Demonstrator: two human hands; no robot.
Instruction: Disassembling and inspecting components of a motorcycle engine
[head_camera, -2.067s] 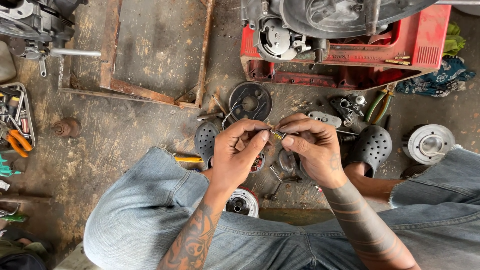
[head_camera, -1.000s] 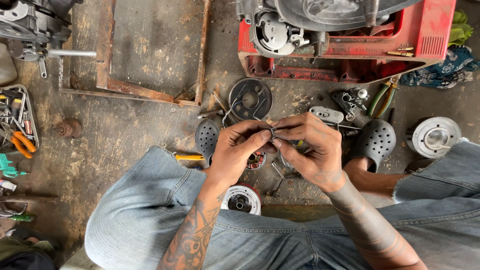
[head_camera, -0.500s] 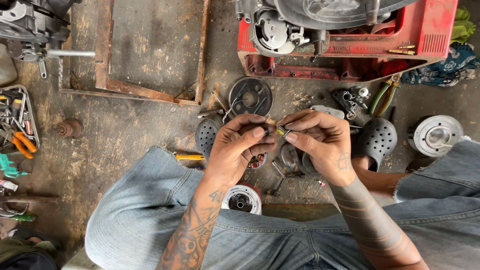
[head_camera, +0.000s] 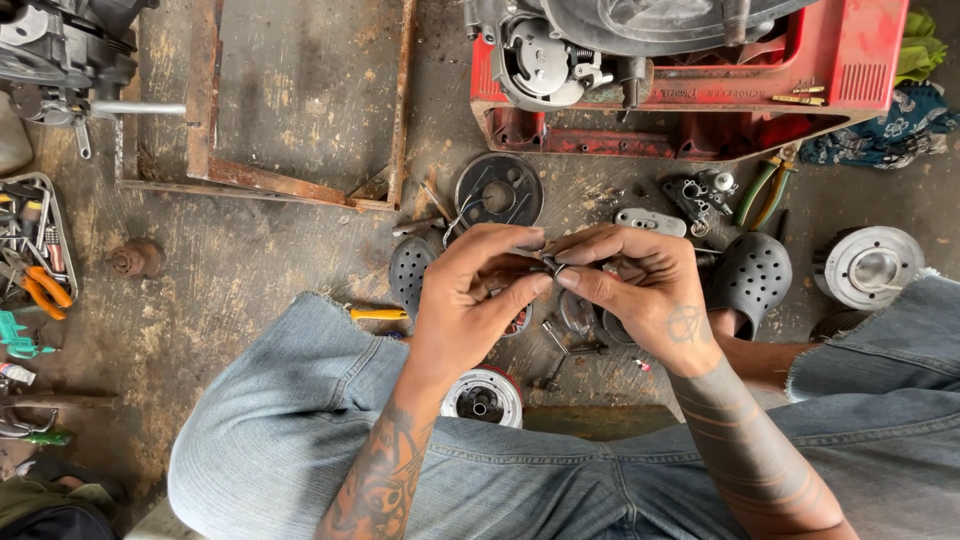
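Your left hand (head_camera: 470, 300) and right hand (head_camera: 645, 285) stayed together above the oily floor (head_camera: 250, 260), fingertips pinching a small metal part (head_camera: 552, 266) between them. Compared with a moment earlier, your hands had closed in tighter around it, suggesting fine fitting work. The red engine housing (head_camera: 850, 60) and round plate (head_camera: 498, 190) lay beyond.

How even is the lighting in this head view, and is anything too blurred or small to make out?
Head view: soft, even daylight, faint shadows, no glare on the red metal engine housing; sharp throughout; the small dark metal part pinched between the left hand and right hand is too small and covered to identify.
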